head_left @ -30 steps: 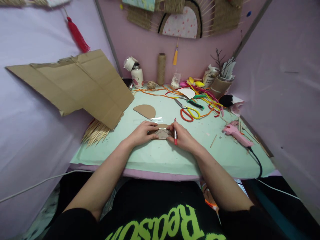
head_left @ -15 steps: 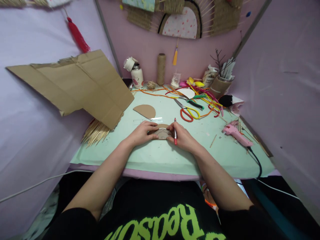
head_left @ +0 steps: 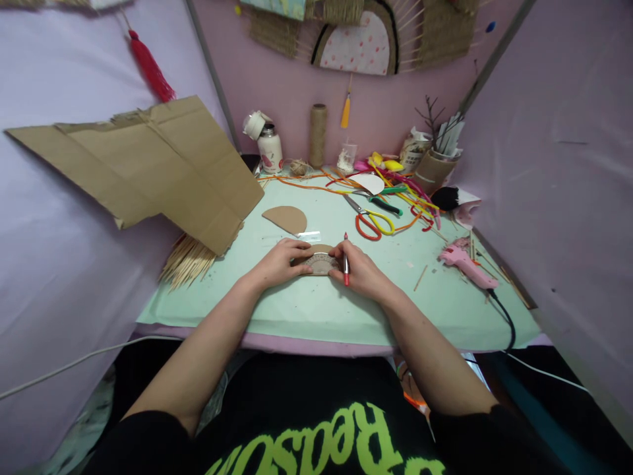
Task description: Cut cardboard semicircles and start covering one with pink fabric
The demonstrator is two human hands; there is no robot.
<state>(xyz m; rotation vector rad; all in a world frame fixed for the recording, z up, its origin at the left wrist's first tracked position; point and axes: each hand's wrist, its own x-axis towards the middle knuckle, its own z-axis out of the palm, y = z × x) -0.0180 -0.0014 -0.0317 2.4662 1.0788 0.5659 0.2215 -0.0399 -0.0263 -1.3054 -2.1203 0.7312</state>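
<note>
A clear protractor [head_left: 322, 264] lies over a half-round piece of cardboard [head_left: 322, 249] near the front of the table. The fingers and thumb of my left hand [head_left: 281, 262] grip its left end together with the cardboard. At the right end, the fingertips of my right hand [head_left: 362, 269] press on the protractor. That same hand holds a red and silver pen [head_left: 346, 261], which points away from me. Just beyond my hands lies a clear ruler [head_left: 309, 236], and behind it a second cardboard half-round [head_left: 287, 218].
Scissors [head_left: 370, 221] and pliers [head_left: 386, 206] lie behind my right hand, near tangled coloured pipe cleaners. A pink glue gun [head_left: 467, 265] with a black cord is at right. A large cardboard sheet [head_left: 163, 165] leans at left over wooden sticks [head_left: 188, 262]. A bottle [head_left: 270, 150] stands behind.
My hands, the protractor and the pen keep their places. The whole view has shifted very slightly.
</note>
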